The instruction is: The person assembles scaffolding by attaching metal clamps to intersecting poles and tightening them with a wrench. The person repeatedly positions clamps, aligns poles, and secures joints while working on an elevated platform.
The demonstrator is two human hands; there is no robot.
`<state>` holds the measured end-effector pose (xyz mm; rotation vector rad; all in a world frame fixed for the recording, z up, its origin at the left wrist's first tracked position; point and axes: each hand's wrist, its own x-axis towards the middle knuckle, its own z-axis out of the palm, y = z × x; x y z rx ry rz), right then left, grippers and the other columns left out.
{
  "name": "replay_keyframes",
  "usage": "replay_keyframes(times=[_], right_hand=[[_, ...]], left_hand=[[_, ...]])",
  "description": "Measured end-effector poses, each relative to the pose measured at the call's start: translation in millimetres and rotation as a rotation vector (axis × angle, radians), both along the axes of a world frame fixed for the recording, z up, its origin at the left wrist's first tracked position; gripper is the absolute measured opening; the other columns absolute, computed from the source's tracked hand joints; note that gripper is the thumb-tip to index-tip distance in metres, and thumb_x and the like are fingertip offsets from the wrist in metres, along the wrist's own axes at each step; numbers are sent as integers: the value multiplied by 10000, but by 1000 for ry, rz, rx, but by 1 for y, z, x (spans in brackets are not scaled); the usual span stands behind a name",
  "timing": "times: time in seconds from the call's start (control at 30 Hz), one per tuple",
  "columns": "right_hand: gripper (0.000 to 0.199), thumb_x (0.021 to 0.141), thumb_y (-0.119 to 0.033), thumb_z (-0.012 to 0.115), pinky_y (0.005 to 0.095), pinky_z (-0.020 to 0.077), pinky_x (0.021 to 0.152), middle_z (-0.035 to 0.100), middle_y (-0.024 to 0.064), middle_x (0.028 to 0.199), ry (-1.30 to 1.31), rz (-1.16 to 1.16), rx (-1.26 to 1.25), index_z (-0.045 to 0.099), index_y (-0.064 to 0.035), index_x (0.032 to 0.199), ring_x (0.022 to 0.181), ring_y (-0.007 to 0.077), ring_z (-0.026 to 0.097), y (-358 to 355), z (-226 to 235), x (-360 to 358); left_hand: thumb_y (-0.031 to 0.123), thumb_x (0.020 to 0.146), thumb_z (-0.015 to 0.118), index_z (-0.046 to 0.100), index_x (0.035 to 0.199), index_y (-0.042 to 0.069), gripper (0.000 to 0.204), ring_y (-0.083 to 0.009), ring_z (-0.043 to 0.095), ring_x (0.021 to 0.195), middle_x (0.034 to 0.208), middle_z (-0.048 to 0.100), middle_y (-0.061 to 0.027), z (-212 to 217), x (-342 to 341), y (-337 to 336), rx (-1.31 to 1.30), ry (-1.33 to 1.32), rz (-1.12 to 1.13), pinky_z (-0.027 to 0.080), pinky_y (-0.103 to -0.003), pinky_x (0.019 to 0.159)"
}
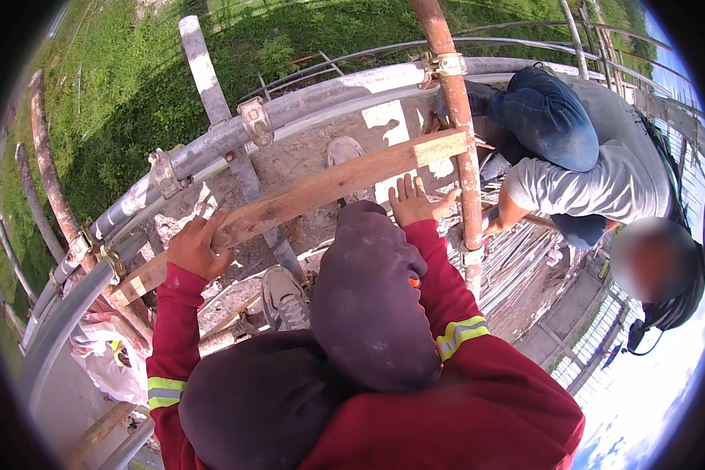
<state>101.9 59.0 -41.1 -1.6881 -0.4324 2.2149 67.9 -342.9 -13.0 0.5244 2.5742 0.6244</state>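
From up here I see my left hand [194, 249] wrapped over the upper edge of a long wooden plank [305, 196], fingers curled and pressed together around it. My right hand [415, 201] lies flat against the same plank farther along, fingers spread and pointing up, not gripping so far as I can tell. The plank runs tilted from lower left to upper right, resting across the grey scaffold tubes [211, 145] and touching a rusty upright pole [460, 133] near its right end (a metal clamp [444, 64] sits higher on that pole). Both my sleeves are red with yellow reflective bands, and my knees in dark trousers fill the middle. One grey shoe [283, 298] shows just below the plank. To the right, another person [595, 168] in a grey shirt and blue jeans crouches beside the pole. Green grass [117, 86] lies far below.
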Motion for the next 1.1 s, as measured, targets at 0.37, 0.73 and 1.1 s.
replay_keyframes(times=[0.37, 0.73, 1.1], right_hand=[[724, 862, -669, 289, 475, 291, 1031, 430, 58, 1364, -39, -2, -78, 413, -124, 1323, 1290, 262, 366, 24, -42, -18], [872, 763, -548, 673, 511, 415, 991, 455, 217, 1250, 201, 617, 358, 285, -54, 1368, 1121, 348, 513, 13, -11, -70], [682, 769, -544, 665, 466, 445, 942, 521, 133, 1078, 119, 536, 413, 429, -51, 1177, 1018, 291, 532, 35, -43, -83]], left_hand=[[311, 637, 658, 565, 1232, 186, 615, -315, 621, 736, 811, 586, -121, 1, -8, -4, -34, -11, -22, 520, -426, 639], [336, 678, 658, 549, 1215, 195, 566, -315, 638, 809, 850, 618, -128, -8, 6, -17, 2, 111, -34, 528, -439, 667], [345, 665, 679, 550, 1208, 190, 579, -308, 656, 794, 885, 638, -122, -9, 5, -19, -46, 27, -50, 532, -453, 644]])
